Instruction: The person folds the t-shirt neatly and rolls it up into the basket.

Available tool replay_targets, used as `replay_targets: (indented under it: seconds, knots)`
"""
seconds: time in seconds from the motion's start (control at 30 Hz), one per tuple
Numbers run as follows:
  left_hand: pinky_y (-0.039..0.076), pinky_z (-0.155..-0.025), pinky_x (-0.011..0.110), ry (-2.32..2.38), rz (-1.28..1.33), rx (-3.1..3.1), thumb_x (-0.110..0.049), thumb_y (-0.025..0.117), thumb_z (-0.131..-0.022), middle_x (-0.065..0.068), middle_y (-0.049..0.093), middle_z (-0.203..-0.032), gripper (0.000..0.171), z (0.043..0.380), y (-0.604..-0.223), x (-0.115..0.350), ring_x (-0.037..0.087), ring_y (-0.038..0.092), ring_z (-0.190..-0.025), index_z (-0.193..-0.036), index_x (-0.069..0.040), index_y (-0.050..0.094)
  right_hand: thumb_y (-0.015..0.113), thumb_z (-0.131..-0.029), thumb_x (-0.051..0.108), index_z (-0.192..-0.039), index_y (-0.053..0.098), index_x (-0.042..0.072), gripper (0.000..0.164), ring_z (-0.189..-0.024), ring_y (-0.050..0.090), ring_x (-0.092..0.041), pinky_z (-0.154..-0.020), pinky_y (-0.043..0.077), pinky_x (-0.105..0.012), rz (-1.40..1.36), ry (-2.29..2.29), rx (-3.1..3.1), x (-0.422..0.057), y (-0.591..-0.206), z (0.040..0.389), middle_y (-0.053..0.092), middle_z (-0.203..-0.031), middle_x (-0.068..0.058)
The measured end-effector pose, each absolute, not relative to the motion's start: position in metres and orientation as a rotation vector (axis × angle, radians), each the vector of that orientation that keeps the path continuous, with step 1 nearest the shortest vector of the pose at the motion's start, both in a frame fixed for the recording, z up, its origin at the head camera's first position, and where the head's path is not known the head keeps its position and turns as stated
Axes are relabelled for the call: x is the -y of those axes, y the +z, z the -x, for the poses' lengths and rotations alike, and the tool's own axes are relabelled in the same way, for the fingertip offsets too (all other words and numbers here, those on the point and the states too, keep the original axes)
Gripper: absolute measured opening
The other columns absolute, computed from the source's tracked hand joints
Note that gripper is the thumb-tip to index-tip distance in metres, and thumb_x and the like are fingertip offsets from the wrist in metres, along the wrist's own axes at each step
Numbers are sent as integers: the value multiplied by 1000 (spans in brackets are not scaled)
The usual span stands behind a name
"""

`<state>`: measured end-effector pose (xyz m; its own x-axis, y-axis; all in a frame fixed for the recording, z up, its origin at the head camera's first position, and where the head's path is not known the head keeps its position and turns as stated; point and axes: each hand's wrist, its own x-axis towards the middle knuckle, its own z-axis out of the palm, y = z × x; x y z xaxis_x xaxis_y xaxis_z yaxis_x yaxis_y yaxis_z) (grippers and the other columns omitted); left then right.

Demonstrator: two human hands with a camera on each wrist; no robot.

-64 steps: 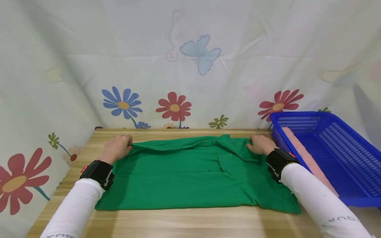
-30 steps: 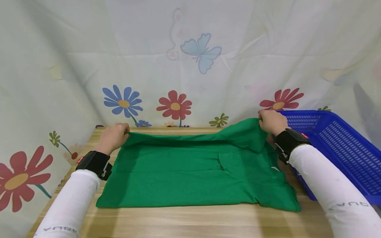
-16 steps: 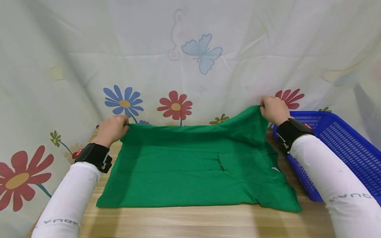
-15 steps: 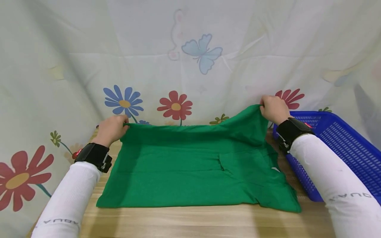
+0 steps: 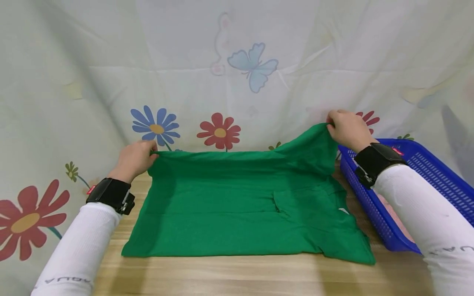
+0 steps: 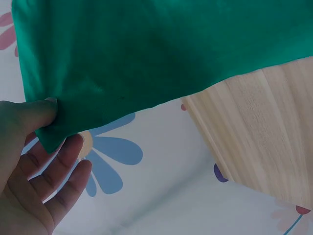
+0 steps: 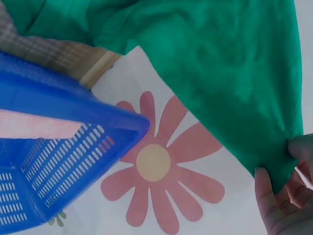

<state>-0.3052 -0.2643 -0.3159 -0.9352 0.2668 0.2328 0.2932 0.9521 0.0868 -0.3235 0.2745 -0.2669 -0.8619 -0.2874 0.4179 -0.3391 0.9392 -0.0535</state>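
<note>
A green shirt [image 5: 229, 222] lies spread on the wooden table [image 5: 237, 275], its near edge flat and a small white tag [image 5: 343, 211] showing at the right. Its far edge is raised off the table. My left hand [image 5: 135, 159] pinches the far left corner; in the left wrist view the thumb [image 6: 41, 113] presses the cloth against the fingers. Higher up, my right hand [image 5: 349, 129] pinches the far right corner, which slopes up to it. The right wrist view shows that corner of cloth [image 7: 274, 171] between thumb and fingers.
A blue perforated basket [image 5: 437, 164] stands at the right under my right forearm, with a pink cloth [image 5: 394, 216] along its inner left side. A pale curtain [image 5: 296, 33] with printed flowers hangs behind and to the left of the table.
Both hands have risen, lifting the shirt's far edge off the table. The right hand has gone highest and shifted right; the left has moved slightly left. The near edge has stayed put.
</note>
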Motion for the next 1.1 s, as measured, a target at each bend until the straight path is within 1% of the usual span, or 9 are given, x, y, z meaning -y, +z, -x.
replay_targets:
  seconds: [0.17,0.4,0.57,0.77,0.9,1.03,1.07,1.1]
  knots:
    - [39,-50,33,-148,486,2856,-13,58,-81,9,58,-76,6,297,-320,270,20,51,-63,-84,-7,59,52,-84,8,-88,54,3,7,-69,51,-26,-60,40,-40,-537,168,2705,-278,-268,310,53,-80,-12]
    - [40,-53,34,-156,537,2887,-15,59,-81,4,58,-77,3,282,-334,283,17,51,-62,-81,-12,59,60,-79,6,-87,55,5,10,-64,51,-19,-57,45,-36,-674,153,2672,-277,-281,288,52,-75,-7]
    - [40,-53,34,-133,561,2910,-15,62,-79,1,58,-72,4,273,-348,289,15,50,-59,-78,-14,58,61,-78,7,-87,54,6,11,-61,49,-15,-55,43,-31,-714,153,2718,-277,-294,275,50,-75,-4]
    - [43,-55,32,-108,659,2955,-15,67,-76,-1,59,-72,8,260,-366,291,14,55,-63,-78,-14,60,62,-78,8,-87,54,6,11,-64,50,-14,-56,45,-31,-777,134,2768,-278,-310,261,51,-76,-3]
    - [41,-53,30,-65,680,2973,-16,69,-73,-5,56,-68,10,255,-374,292,11,52,-60,-74,-16,59,64,-77,8,-85,55,6,13,-61,49,-13,-56,44,-30,-828,103,2765,-277,-318,253,51,-74,-2]
    - [38,-51,27,-43,704,2990,-16,70,-71,-6,53,-66,13,251,-381,293,8,48,-57,-71,-18,57,67,-73,7,-80,56,7,14,-59,47,-9,-60,38,-32,-912,54,2710,-276,-326,245,52,-69,1]
    - [37,-50,26,-35,710,2993,-16,70,-71,-7,52,-65,14,251,-383,294,7,46,-56,-70,-18,57,68,-71,7,-79,56,8,14,-58,46,-9,-65,38,-36,-930,46,2696,-276,-328,243,52,-68,2]
    - [36,-50,26,-30,711,3000,-16,71,-71,-7,52,-65,14,250,-385,294,7,45,-55,-70,-18,57,69,-70,6,-77,56,9,15,-57,46,-8,-68,37,-38,-946,36,2683,-276,-330,241,52,-66,3]
